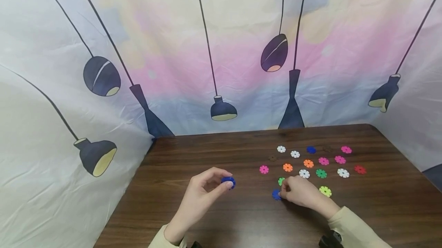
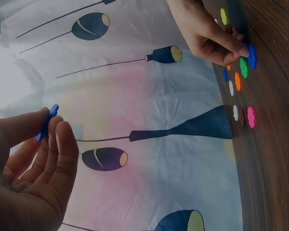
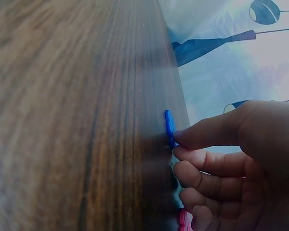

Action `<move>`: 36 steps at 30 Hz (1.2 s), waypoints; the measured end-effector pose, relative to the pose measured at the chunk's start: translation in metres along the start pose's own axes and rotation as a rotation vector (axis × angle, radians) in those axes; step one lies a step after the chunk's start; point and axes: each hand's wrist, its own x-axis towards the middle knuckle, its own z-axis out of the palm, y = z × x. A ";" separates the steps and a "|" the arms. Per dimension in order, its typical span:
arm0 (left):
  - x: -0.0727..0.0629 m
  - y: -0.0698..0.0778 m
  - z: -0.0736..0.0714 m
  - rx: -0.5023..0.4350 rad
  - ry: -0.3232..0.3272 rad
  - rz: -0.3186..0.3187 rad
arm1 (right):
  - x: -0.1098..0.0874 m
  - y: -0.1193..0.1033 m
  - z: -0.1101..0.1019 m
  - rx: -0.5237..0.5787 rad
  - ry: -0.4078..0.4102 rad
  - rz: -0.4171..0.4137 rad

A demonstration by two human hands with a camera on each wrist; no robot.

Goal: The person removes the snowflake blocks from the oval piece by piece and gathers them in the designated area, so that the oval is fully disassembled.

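Above the table, my left hand (image 1: 202, 192) pinches a blue notched building disc (image 1: 228, 182) between thumb and fingertips; in the left wrist view this disc (image 2: 49, 123) is seen nearly edge-on. Low at the tabletop, my right hand (image 1: 300, 192) grips the edge of a second blue notched disc (image 1: 276, 194) with thumb and index finger. The right wrist view shows that disc (image 3: 169, 126) at the thumb tip, the other fingers bent beside it. A light green disc (image 1: 281, 181) lies just behind it, partly covered by the right hand.
Several loose discs lie spread over the right half of the brown wooden table (image 1: 193, 156), among them an orange disc (image 1: 287, 167), a pink disc (image 1: 264, 169), a yellow disc (image 1: 325, 191) and a red disc (image 1: 360, 169). A cloth backdrop (image 1: 172, 48) printed with lamps hangs behind.
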 end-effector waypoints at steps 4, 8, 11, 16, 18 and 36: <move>0.000 0.000 0.000 0.002 0.002 0.009 | 0.001 0.003 0.001 -0.019 0.007 -0.034; 0.001 0.000 0.000 0.004 0.004 0.005 | 0.002 0.003 0.000 -0.019 0.003 -0.048; 0.001 -0.001 -0.001 0.007 0.005 -0.001 | 0.001 0.001 -0.001 -0.014 -0.004 -0.044; 0.000 -0.003 -0.001 0.011 0.005 -0.002 | 0.001 0.000 0.000 0.012 -0.019 -0.030; 0.000 -0.004 -0.001 0.007 0.003 0.008 | 0.001 0.000 0.000 0.021 -0.023 -0.030; 0.020 -0.016 -0.005 0.065 0.011 -0.087 | 0.000 0.004 -0.001 0.044 -0.022 -0.069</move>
